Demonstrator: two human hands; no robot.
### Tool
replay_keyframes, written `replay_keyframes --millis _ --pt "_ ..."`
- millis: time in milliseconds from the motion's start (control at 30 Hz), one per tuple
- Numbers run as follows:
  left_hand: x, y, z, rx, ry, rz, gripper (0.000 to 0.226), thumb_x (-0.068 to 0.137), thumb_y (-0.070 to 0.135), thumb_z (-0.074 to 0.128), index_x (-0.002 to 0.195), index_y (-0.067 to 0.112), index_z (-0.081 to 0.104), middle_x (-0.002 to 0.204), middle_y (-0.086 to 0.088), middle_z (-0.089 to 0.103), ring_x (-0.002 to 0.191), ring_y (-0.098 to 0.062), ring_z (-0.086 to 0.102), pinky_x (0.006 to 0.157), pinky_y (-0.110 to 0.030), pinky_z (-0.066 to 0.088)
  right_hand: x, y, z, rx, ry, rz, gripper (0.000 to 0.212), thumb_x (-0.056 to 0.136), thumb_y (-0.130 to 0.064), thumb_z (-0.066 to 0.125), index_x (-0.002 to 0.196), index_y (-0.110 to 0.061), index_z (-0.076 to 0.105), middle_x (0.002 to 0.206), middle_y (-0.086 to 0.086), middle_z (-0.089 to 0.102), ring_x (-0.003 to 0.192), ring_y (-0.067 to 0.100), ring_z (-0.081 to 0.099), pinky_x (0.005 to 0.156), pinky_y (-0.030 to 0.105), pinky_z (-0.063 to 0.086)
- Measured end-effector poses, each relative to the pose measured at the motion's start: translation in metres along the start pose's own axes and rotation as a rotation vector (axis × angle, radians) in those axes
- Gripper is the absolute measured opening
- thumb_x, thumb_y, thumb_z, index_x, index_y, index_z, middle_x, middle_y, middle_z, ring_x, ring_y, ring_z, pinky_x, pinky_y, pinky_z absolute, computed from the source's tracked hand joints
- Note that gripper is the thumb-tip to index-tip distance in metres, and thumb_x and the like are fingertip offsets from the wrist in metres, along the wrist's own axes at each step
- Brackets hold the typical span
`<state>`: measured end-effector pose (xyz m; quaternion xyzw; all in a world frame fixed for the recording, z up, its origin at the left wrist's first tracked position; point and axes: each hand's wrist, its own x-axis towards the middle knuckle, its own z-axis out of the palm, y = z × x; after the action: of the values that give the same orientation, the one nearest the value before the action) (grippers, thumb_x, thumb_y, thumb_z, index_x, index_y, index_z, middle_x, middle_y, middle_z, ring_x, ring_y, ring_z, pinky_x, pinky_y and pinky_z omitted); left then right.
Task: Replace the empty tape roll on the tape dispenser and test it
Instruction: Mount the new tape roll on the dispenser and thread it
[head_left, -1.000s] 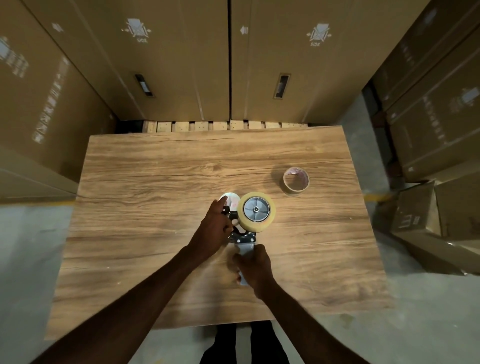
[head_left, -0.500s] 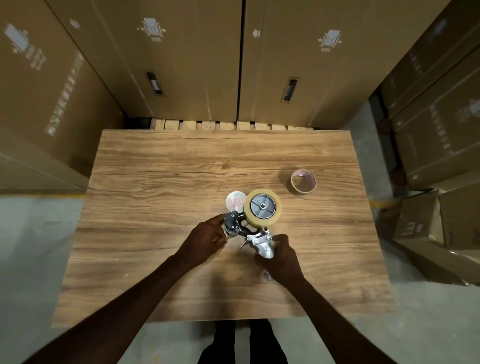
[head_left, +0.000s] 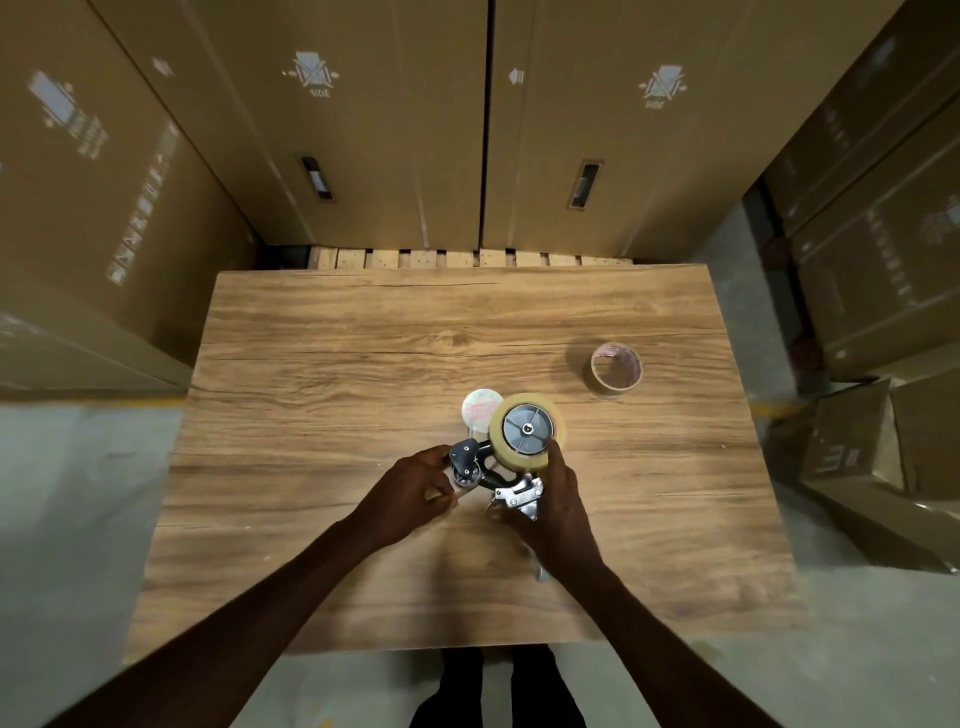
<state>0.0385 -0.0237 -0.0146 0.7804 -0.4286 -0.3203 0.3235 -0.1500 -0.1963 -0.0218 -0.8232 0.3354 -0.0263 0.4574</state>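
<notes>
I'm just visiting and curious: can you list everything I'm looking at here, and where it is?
Table: one, wood-grain brown, centre.
Tape dispenser: one, black and silver, near middle of table, held by both hands.
Tape roll: one, tan, full, mounted on dispenser.
Empty roll: one, brown cardboard, far right of table.
Round disc: one, white with red print, behind dispenser.
Cardboard boxes: several, brown, around table.
Pallet: one, pale wood, under far boxes.
Left hand: at dispenser's front.
Right hand: on the handle, thumb against roll.

I see a pale yellow tape roll (head_left: 527, 431) on a black-and-silver tape dispenser (head_left: 493, 475), a brown wood-grain table (head_left: 363, 364), and tan cardboard boxes (head_left: 363, 130) printed white.
</notes>
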Motion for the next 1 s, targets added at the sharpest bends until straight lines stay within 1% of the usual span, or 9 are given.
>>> replay_keyframes --millis 67,167,267,367,500,633,700,800,1000 --pt "-0.003 0.001 -0.002 -0.008 -0.002 -0.01 0.033 0.075 0.042 0.064 0.08 0.013 0.08 0.143 0.001 0.058 0.126 -0.01 0.06 0.101 -0.038 0.051 0.001 0.005 0.005 -0.049 -0.036 -0.024 0.125 0.078 -0.032 0.091 0.168 -0.024 0.004 0.136 0.001 0.065 0.116 0.018 0.065 0.09 0.042 0.059" --pt "-0.005 0.005 -0.006 -0.015 -0.014 -0.011 0.034 0.075 0.041 0.063 0.08 0.012 0.08 0.139 0.0 0.061 0.123 -0.011 0.061 0.099 -0.039 0.052 -0.003 0.003 0.015 -0.16 -0.026 -0.019 0.117 0.084 -0.025 0.084 0.167 -0.02 0.001 0.133 0.006 0.068 0.11 0.03 0.067 0.084 0.044 0.059" --pt "-0.007 0.007 -0.008 -0.011 -0.027 0.02 0.029 0.076 0.036 0.065 0.079 0.011 0.079 0.139 0.006 0.06 0.123 -0.008 0.061 0.095 -0.038 0.053 -0.013 -0.003 0.02 -0.231 0.012 -0.001 0.103 0.087 -0.026 0.075 0.167 -0.012 0.01 0.13 0.008 0.067 0.104 0.035 0.065 0.079 0.042 0.055" --pt "-0.008 0.008 -0.009 -0.01 -0.027 0.056 0.014 0.077 0.022 0.073 0.078 0.009 0.079 0.137 0.019 0.056 0.124 -0.002 0.059 0.096 -0.036 0.053 -0.015 -0.008 0.019 -0.299 -0.02 -0.04 0.094 0.087 -0.029 0.065 0.165 -0.007 0.016 0.139 0.009 0.059 0.106 0.036 0.062 0.077 0.045 0.056" --pt "-0.008 0.009 -0.012 -0.038 -0.028 0.094 0.004 0.078 0.008 0.076 0.08 0.008 0.079 0.132 0.049 0.043 0.123 0.017 0.051 0.099 -0.028 0.051 -0.011 -0.006 0.013 -0.382 -0.064 -0.056 0.101 0.086 -0.033 0.065 0.167 -0.018 0.007 0.132 0.002 0.055 0.106 0.029 0.057 0.067 0.042 0.054" --pt "-0.009 0.009 -0.015 -0.026 -0.045 0.112 0.005 0.077 0.006 0.076 0.081 0.008 0.08 0.13 0.058 0.038 0.121 0.017 0.053 0.095 -0.03 0.053 -0.006 0.001 0.007 -0.425 -0.078 -0.131 0.098 0.091 -0.06 0.062 0.166 -0.021 0.014 0.128 -0.003 0.056 0.106 0.023 0.056 0.059 0.039 0.056" --pt "-0.009 0.008 -0.016 -0.026 -0.044 0.114 0.006 0.077 0.007 0.076 0.081 0.008 0.08 0.133 0.055 0.039 0.123 0.009 0.056 0.094 -0.035 0.054 -0.005 0.003 0.007 -0.411 -0.07 -0.153 0.099 0.09 -0.07 0.058 0.165 -0.021 0.017 0.128 -0.003 0.057 0.106 0.022 0.057 0.059 0.04 0.057" --pt "-0.009 0.006 -0.016 -0.04 -0.048 0.11 0.007 0.077 0.006 0.076 0.082 0.009 0.08 0.134 0.052 0.041 0.125 0.009 0.055 0.095 -0.035 0.055 -0.004 0.003 0.005 -0.389 -0.076 -0.151 0.104 0.086 -0.079 0.057 0.164 -0.022 0.018 0.131 -0.002 0.057 0.108 0.021 0.057 0.066 0.04 0.058" --pt "-0.006 0.005 -0.019 -0.01 -0.068 0.108 0.008 0.078 0.008 0.075 0.084 0.011 0.081 0.138 0.043 0.044 0.126 0.007 0.056 0.093 -0.034 0.055 -0.003 0.001 0.002 -0.386 -0.077 -0.126 0.108 0.081 -0.085 0.058 0.162 -0.025 0.018 0.129 -0.001 0.06 0.109 0.022 0.059 0.071 0.042 0.059"
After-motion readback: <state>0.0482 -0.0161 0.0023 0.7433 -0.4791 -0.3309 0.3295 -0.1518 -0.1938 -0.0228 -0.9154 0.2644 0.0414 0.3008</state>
